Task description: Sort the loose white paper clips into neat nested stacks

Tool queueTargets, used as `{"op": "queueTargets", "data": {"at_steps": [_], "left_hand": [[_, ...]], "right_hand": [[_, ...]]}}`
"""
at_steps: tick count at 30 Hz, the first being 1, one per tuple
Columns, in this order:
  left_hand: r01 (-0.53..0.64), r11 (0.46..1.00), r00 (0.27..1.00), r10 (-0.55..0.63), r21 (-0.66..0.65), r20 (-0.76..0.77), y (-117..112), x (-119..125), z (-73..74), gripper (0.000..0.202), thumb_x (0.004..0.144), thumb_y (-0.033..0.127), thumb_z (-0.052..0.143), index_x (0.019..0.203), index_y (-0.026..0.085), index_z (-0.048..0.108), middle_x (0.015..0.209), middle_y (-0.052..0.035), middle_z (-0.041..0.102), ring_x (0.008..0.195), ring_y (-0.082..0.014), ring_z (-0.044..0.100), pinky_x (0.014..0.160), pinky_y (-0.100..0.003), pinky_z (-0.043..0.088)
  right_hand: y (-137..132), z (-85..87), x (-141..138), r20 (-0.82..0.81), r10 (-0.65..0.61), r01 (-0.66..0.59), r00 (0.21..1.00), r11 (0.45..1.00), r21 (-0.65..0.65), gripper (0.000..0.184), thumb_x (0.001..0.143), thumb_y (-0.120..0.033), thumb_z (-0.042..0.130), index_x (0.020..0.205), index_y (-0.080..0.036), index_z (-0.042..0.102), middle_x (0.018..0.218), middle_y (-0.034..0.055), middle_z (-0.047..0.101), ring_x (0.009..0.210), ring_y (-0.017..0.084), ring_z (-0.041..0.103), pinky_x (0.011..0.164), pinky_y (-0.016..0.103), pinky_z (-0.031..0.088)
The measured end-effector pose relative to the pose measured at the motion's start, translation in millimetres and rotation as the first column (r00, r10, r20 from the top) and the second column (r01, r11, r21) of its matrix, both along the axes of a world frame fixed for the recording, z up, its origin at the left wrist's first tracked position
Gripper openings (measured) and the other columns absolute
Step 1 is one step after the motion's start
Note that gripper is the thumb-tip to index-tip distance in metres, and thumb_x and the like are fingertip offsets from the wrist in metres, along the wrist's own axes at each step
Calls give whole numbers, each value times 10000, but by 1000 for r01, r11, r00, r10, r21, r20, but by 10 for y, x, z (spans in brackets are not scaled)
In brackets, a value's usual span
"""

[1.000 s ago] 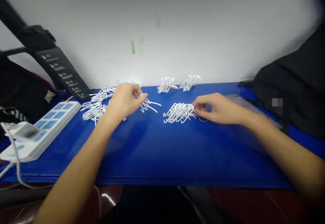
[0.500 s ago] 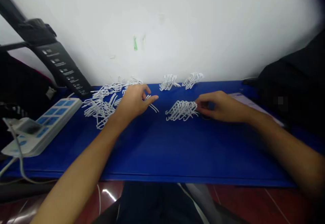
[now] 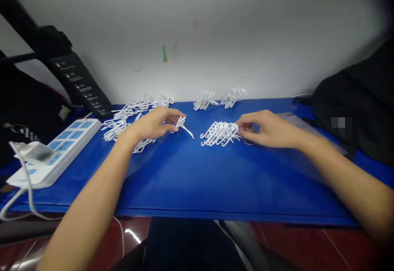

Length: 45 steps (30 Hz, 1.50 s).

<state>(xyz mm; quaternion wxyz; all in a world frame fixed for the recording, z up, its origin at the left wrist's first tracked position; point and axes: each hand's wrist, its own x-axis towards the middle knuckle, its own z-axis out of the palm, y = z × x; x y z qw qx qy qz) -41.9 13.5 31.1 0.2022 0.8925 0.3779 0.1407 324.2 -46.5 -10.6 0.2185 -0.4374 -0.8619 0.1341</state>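
My left hand (image 3: pixel 154 123) is closed in a pinch, with a few bent white wire hooks (image 3: pixel 184 128) sticking out past its thumb and fingertips. To its right, a neat row of nested white wire hooks (image 3: pixel 220 133) lies on the blue table (image 3: pixel 191 181). My right hand (image 3: pixel 264 129) pinches the right end of that row between thumb and fingers. Behind and under my left wrist spreads a tangled heap of the same hooks (image 3: pixel 115 129), partly hidden by the hand.
Two more nested bundles of hooks (image 3: pixel 205 100) stand near the white wall (image 3: pixel 246 49). At the left lies a white power strip (image 3: pixel 66 146) with a plug and cable, beside a black printed panel (image 3: pixel 88 86). Dark fabric (image 3: pixel 360 99) fills the right side.
My left hand has drawn back slightly from the heap, and the hooks in its fingers are turned more into view. My right hand stays at the row.
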Motion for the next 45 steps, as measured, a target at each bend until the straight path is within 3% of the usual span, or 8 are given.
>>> {"op": "queueTargets", "data": {"at_steps": [6, 13, 17, 23, 29, 34, 45], "left_hand": [[25, 998, 999, -26, 51, 19, -17, -42, 97, 401, 906, 236, 717, 1306, 223, 749, 1264, -81, 783, 1157, -253, 720, 1019, -385, 558], [98, 990, 993, -90, -103, 82, 25, 36, -13, 398, 885, 283, 762, 1272, 192, 741, 1309, -97, 763, 1189, -246, 722, 1090, -383, 530], [131, 989, 989, -125, -72, 82, 22, 69, -47, 351, 885, 311, 767, 1213, 189, 744, 1206, -95, 780, 1084, -232, 737, 1009, -368, 553], [56, 994, 998, -53, -89, 39, -9, 44, -17, 450, 820, 450, 833, 1175, 179, 779, 1026, -93, 802, 923, -236, 748, 847, -344, 580], [42, 992, 999, -37, -120, 40, -85, 7, 58, 430, 785, 389, 837, 1175, 210, 817, 1052, -69, 824, 969, -236, 773, 934, -362, 608], [42, 976, 998, -31, -212, 54, -126, 24, 52, 524, 740, 366, 872, 1230, 192, 810, 908, -75, 828, 839, -242, 800, 794, -334, 650], [190, 978, 979, -182, -87, 94, -197, 211, -65, 519, 845, 408, 826, 1317, 203, 760, 1108, -99, 801, 936, -219, 765, 853, -336, 624]], "right_hand": [[-2, 15, 7, 3, -5, 5, 1000, 1000, -30, 163, 928, -326, 635, 906, -202, 738, 745, 40, 759, 677, 193, 677, 662, 289, 471], [-11, 25, -3, 7, -3, 4, 1000, 999, -45, 156, 914, -317, 634, 874, -201, 731, 731, 37, 751, 658, 190, 667, 654, 294, 466], [-6, 17, 4, 8, 0, 0, 1000, 999, -50, 157, 917, -306, 626, 894, -198, 738, 730, 35, 747, 657, 186, 664, 658, 293, 467], [2, 5, 16, 18, 3, -3, 1000, 999, -38, 169, 926, -318, 625, 910, -199, 745, 755, 36, 752, 682, 191, 670, 673, 301, 473], [7, 14, 26, 15, 3, -2, 1000, 1000, -30, 182, 928, -331, 634, 931, -198, 758, 775, 49, 765, 686, 199, 681, 677, 311, 481], [4, 8, 27, 7, -6, 6, 1000, 1000, -20, 181, 929, -330, 640, 928, -198, 764, 780, 51, 772, 686, 202, 683, 680, 314, 487], [12, 6, 40, 9, 2, -2, 1000, 999, -53, 201, 938, -356, 658, 965, -199, 780, 820, 51, 782, 722, 201, 695, 698, 320, 504]]}}
